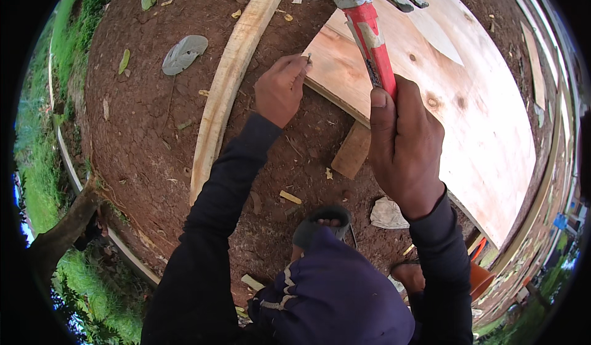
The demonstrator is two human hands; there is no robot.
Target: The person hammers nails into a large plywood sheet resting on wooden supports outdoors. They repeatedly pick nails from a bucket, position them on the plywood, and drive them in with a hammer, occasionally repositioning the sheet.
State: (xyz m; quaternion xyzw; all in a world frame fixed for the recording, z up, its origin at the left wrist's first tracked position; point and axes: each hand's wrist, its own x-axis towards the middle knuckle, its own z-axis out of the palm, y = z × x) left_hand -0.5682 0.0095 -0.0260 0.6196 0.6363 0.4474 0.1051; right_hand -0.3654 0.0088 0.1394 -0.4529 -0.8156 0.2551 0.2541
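Note:
My right hand (407, 148) is wrapped round the red handle of a claw hammer (377, 49), its thumb lying along the grip. The metal head is raised above the plywood sheet (394, 68). At the sheet's near left corner, my left hand (281, 89) is closed in a pinch on a small nail (309, 58), which stands roughly upright at the edge of the board. Whether the nail's tip is in the wood is too small to tell. A wooden block (353, 150) shows partly under the sheet's near edge.
A long timber plank (237, 55) lies on the brown soil just left of my left hand. Farther left are dry leaves (184, 54) and grass (37, 166). A flat stone (388, 213) and my sandalled foot (329, 219) are near me; an orange bucket (480, 280) stands at right.

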